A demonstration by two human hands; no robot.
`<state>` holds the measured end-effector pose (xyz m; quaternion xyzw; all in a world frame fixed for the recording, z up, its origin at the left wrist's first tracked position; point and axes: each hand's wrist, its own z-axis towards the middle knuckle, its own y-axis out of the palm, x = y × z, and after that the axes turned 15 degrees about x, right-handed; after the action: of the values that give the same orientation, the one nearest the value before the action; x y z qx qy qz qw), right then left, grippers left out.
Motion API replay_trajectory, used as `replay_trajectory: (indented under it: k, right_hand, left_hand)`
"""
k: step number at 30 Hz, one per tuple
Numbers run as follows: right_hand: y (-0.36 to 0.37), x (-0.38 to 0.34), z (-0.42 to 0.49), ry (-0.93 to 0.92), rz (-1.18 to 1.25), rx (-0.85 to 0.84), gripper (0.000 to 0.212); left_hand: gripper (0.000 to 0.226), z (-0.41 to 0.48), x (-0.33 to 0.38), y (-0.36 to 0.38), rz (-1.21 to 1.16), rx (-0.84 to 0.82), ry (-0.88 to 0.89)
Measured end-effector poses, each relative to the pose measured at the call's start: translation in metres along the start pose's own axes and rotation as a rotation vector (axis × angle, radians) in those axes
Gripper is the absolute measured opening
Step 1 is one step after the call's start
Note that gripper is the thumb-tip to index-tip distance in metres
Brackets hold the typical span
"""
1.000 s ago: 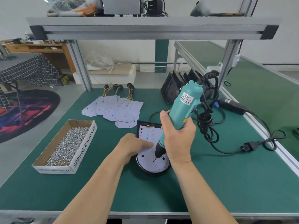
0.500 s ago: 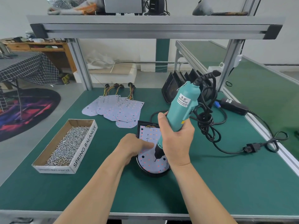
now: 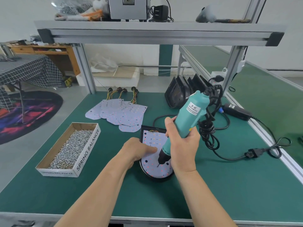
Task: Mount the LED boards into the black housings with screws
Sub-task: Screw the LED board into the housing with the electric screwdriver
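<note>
A white LED board lies inside a black housing on the green bench in front of me. My right hand grips a teal electric screwdriver, tilted, with its bit tip down on the board's lower part. My left hand rests on the board's left side, fingers pressing it down; whether it holds a screw is hidden. Loose LED boards with wire tails lie fanned out behind. More black housings lean stacked at the back right.
A cardboard box full of screws sits at the left. The screwdriver's coiled black cable and power adapter trail to the right. An aluminium frame shelf spans overhead, its posts at the bench's back corners.
The screwdriver has tipped slightly more upright over the board. Both hands stay at about the same place on the housing.
</note>
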<state>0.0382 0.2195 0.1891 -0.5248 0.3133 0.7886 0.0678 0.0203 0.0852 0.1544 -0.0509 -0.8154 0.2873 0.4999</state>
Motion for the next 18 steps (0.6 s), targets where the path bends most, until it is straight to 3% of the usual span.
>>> replay_trajectory:
  k: [4,8,11,13,16,18]
  right_hand:
    - [-0.005,-0.007,-0.002,-0.044,-0.006,-0.017,0.019]
    - [-0.004,-0.026,0.011,-0.103,-0.004,-0.286,0.021]
    - [0.006,-0.035,0.021,-0.098,0.051,-0.145,0.019]
    - [0.011,-0.037,0.026,-0.019,0.103,0.017,0.017]
    - [0.009,-0.035,0.036,0.157,0.202,0.099,0.012]
    - [0.007,-0.033,0.041,0.211,0.216,0.114,0.012]
  left_hand:
    - [0.057,-0.002,-0.002,0.004,0.014,0.013,0.014]
    - [0.055,-0.005,-0.002,0.005,0.084,0.005,0.042]
    - [0.059,-0.009,-0.002,-0.003,0.107,-0.042,0.037]
    - [0.046,-0.009,-0.005,-0.014,0.085,-0.007,0.031]
    - [0.018,-0.003,-0.011,-0.031,-0.242,0.116,0.005]
    - [0.025,-0.005,-0.014,-0.043,-0.507,0.165,-0.07]
